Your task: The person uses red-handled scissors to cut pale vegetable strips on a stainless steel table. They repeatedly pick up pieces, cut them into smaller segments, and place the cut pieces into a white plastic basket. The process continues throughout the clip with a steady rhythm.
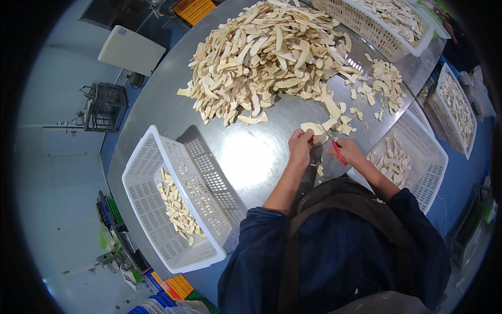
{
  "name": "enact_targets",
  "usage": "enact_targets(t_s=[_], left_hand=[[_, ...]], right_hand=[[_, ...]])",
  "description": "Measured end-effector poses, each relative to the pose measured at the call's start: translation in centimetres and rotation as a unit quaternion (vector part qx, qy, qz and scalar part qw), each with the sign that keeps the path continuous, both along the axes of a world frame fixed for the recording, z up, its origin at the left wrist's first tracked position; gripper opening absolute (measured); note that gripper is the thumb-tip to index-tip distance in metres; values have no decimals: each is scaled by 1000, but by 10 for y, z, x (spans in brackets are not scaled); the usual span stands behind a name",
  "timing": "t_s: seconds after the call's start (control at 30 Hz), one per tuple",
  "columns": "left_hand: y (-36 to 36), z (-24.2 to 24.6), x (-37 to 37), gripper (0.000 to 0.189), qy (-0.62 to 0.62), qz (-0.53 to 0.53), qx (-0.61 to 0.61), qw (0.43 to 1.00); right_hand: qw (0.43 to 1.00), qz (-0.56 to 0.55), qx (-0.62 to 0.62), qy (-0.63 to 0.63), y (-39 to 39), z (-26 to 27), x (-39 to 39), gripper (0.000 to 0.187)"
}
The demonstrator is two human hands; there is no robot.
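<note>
My left hand (301, 147) grips a pale, flat, curved slice (313, 128) of what looks like dried food. Red-handled scissors (339, 152) are in my right hand (347, 151), their blades against the slice; whether the blades are parted I cannot tell. Just beyond my hands lie small cut pieces (344, 126) and a longer curved slice (331, 106). A large heap of similar slices (266, 59) covers the far part of the steel table (157, 106). A few crumbs lie between my forearms.
A white perforated basket (157, 145) with pieces stands at the left. Another white basket (435, 157) with slices is by my right elbow. A full basket (376, 31) sits at the far right, near a scrap pile (386, 84). Another filled basket (451, 106) stands beyond the table's right edge.
</note>
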State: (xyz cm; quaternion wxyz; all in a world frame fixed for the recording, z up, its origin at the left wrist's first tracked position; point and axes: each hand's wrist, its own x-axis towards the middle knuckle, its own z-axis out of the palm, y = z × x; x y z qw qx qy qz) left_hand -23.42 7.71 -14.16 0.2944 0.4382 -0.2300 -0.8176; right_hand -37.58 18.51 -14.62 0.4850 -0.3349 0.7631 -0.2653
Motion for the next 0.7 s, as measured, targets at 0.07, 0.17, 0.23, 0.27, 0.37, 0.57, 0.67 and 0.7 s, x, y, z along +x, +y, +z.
enact_targets(t_s=[0.07, 0.17, 0.23, 0.27, 0.37, 0.57, 0.67, 0.7], left_hand=[[1, -6, 2, 8, -9, -7, 4, 1000], [-6, -11, 19, 5, -51, 4, -13, 999], [-20, -3, 46, 5, -97, 46, -44, 993], [-32, 9, 78, 10, -204, 31, -235, 950], [-68, 58, 180, 19, -468, 206, -429, 744], [-89, 106, 250, 35, -704, 353, -396, 473], [-74, 51, 153, 43, -492, 168, -500, 692], [-73, 23, 106, 44, -523, 130, -503, 676]], right_hand=[[1000, -4, 3, -25, 2, -2, 0, 40], [998, -19, 22, -47, 7, 0, 5, 29], [995, -61, 25, -79, 8, 4, 7, 31], [996, -61, 26, -58, 8, 7, 7, 36], [997, -57, 48, 5, 16, 14, 2, 47], [978, -134, 30, 156, 13, 4, -25, 49], [930, -183, -56, 313, -11, -7, -62, 33], [917, -190, -55, 346, -26, -10, -78, 29]])
